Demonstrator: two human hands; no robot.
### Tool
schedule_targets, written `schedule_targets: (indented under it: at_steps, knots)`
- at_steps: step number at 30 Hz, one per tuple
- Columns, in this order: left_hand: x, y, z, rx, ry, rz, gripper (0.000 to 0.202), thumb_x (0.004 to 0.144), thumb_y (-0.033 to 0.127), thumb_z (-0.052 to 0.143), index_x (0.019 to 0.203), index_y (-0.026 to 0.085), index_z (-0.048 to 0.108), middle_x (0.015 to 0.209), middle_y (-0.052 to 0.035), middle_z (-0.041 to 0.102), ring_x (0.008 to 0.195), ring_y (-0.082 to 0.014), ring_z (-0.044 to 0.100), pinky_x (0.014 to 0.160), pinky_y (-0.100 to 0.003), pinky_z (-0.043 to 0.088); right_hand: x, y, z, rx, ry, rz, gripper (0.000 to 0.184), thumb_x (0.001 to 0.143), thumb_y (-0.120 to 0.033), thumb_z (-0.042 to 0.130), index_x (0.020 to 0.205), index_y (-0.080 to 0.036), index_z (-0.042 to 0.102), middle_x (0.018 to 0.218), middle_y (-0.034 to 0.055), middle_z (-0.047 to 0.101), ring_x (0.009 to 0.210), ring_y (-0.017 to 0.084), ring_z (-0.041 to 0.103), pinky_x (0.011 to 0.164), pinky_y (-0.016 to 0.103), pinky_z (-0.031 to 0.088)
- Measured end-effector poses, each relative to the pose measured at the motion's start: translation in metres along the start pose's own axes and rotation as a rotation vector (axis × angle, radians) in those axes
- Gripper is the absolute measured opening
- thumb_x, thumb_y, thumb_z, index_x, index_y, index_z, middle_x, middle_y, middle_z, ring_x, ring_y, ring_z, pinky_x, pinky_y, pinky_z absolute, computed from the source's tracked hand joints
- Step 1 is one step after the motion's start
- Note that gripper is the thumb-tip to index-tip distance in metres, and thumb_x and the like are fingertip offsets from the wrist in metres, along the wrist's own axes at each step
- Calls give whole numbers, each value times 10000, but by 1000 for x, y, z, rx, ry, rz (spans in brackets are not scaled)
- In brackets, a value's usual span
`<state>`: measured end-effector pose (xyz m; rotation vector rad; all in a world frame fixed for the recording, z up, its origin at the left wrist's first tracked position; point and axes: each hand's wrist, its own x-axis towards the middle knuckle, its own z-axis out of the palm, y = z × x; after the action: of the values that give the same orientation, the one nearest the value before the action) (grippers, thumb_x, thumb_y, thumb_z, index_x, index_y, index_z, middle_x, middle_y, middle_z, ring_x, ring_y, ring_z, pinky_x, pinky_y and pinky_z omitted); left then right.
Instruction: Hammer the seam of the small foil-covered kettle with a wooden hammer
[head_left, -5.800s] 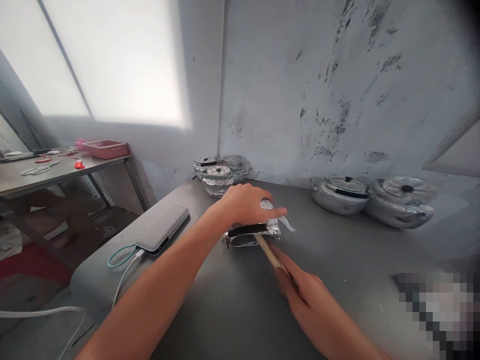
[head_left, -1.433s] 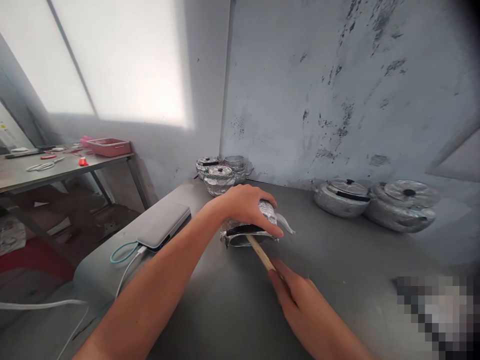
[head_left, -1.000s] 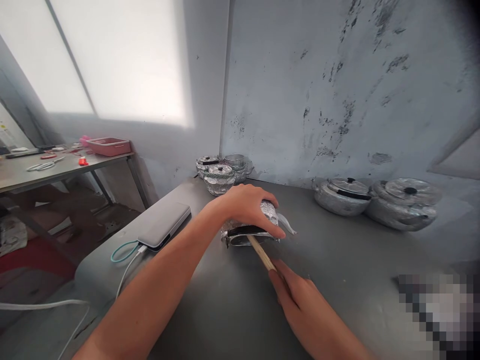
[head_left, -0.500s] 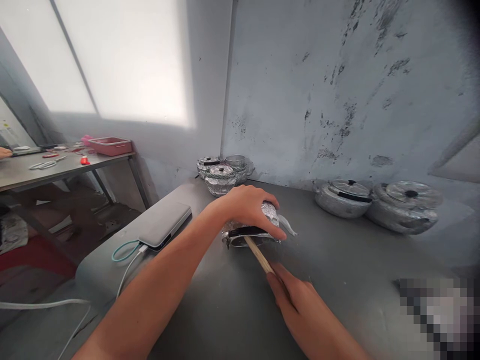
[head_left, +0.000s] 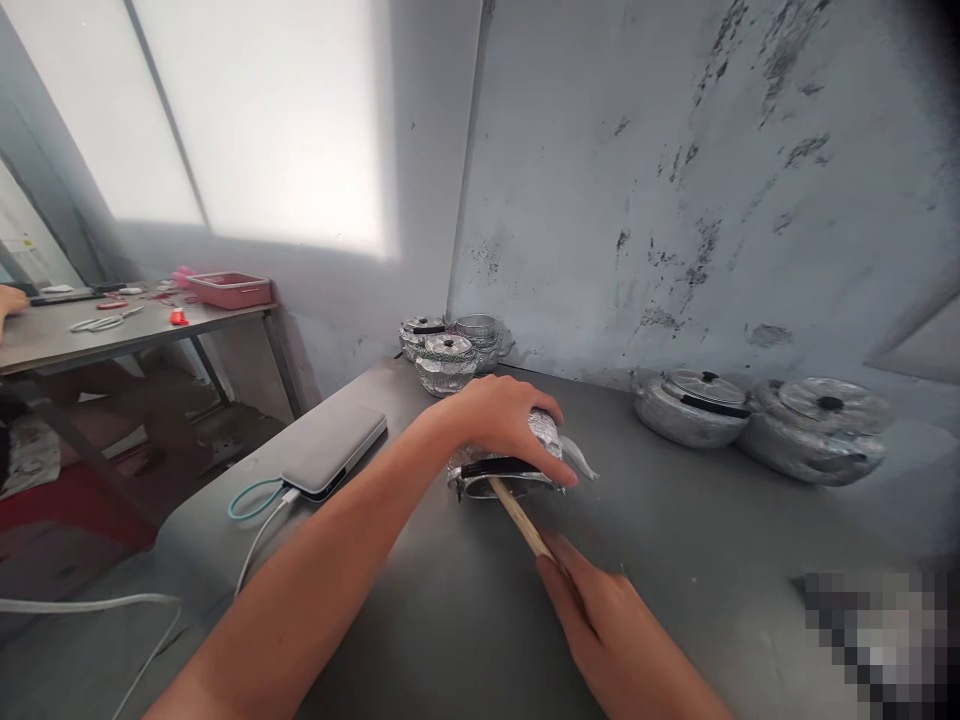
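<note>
The grey table [head_left: 450,630] runs back to the wall [head_left: 562,150]; by its far edge, toward the right, sit two broad lidded pots [head_left: 817,438], side by side; three smaller pots [head_left: 445,376] cluster at its far left corner; the silver pot [head_left: 544,428] being worked on lies tipped over mid-table, in from every edge, its mouth [head_left: 534,487] toward the near edge and its spout [head_left: 579,460] to the right; a pale power bank [head_left: 330,452] lies near the left edge; the left hand [head_left: 499,415] arches wide over the pot, holding its outside; the right hand [head_left: 589,610] is closed round a wooden stick [head_left: 520,517], which enters the mouth below the black handle [head_left: 495,467]; its far end is hidden, so I cannot tell what it bears on; the step in hand looks like working inside the pot with the stick while the left hand braces it; the next move would seem to call for a firm left palm, and a right wrist that guides the stick without levering on the mouth's edge.
</note>
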<state>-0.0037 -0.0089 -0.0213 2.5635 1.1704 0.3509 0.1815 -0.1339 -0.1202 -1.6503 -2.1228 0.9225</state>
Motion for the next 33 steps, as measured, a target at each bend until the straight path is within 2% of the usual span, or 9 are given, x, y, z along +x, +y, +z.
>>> schedule_targets:
  at_steps: [8,15,21,29,33]
  knots:
    - [-2,2,-3,2,-15,-13,826,579,841,681,1245,352,656,1175,6,707,1056,-289,643,847,-339,486,0,-1,1,-23,31,-20,470,1041,-459,226,1288,-256,570,640,8,632,762,294,722,723,353,482]
    - [-2,1,-2,3,-3,-11,820,577,841,683,1238,355,663,1198,7,701,1077,-293,634,893,-360,481,0,0,1,-12,9,-11,467,1048,-469,221,1290,-265,565,733,13,673,718,258,692,675,327,460]
    - [-1,0,0,-4,11,-5,813,574,833,692,1226,349,671,1146,4,713,1039,-279,644,844,-339,483,0,-1,3,-55,21,-16,449,1052,-438,214,1298,-268,550,677,-2,643,680,250,676,633,311,428]
    - [0,-2,0,0,19,-1,800,588,821,699,1233,348,668,1171,10,711,1053,-282,642,859,-347,482,-3,1,3,-17,90,-62,423,1043,-425,265,1212,-256,615,663,5,667,679,245,694,597,293,434]
    - [0,-2,0,-7,1,7,821,588,842,683,1245,350,660,1175,10,710,1043,-275,645,836,-339,490,-3,0,2,-10,79,-65,404,1040,-404,282,1202,-258,623,673,2,680,651,240,695,598,294,440]
